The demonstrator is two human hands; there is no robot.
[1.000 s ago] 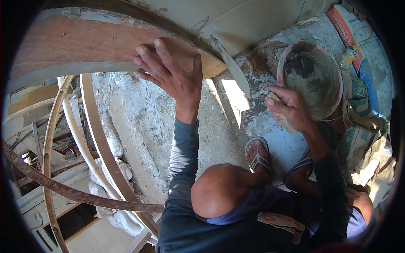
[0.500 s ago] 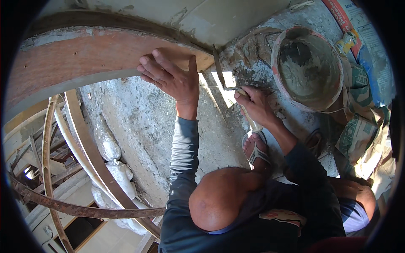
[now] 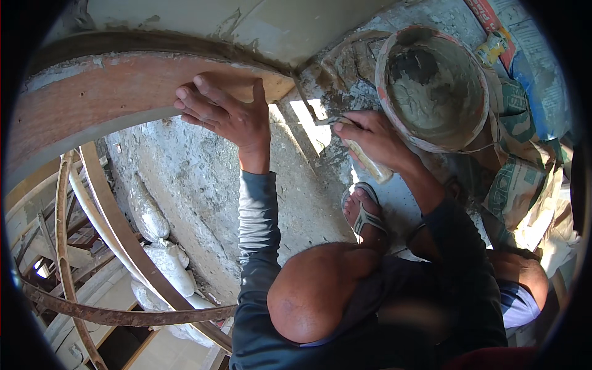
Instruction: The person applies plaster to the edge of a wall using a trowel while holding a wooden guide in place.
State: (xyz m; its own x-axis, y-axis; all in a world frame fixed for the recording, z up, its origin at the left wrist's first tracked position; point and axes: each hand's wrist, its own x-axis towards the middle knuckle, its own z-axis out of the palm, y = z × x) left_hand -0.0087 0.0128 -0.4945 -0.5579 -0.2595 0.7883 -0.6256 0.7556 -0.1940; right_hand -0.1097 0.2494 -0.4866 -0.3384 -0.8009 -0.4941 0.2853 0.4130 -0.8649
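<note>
My left hand (image 3: 231, 114) lies with spread fingers on the curved wooden board (image 3: 111, 89), close to its right end. My right hand (image 3: 377, 139) is wrapped round the pale wooden handle of a trowel (image 3: 371, 163). The trowel's blade is seen edge-on and reaches toward the board's right end; I cannot tell whether it touches. Behind the board stands a grey wall (image 3: 314, 21) with smears of mortar. Right of the trowel is a round bucket (image 3: 385, 108) holding wet grey mortar (image 3: 447, 102) with a darker hollow.
Crumpled cement bags (image 3: 521, 182) and a blue and white sack (image 3: 546, 80) lie at the right. Curved wooden strips and a rusty curved bar (image 3: 142, 316) cross the lower left, beside white filled bags (image 3: 169, 265). My sandalled foot (image 3: 364, 213) rests on the rough concrete floor (image 3: 296, 203).
The view has shifted, so most things sit further left. My right hand has turned the trowel, its blade now more edge-on. My left hand stays on the board.
</note>
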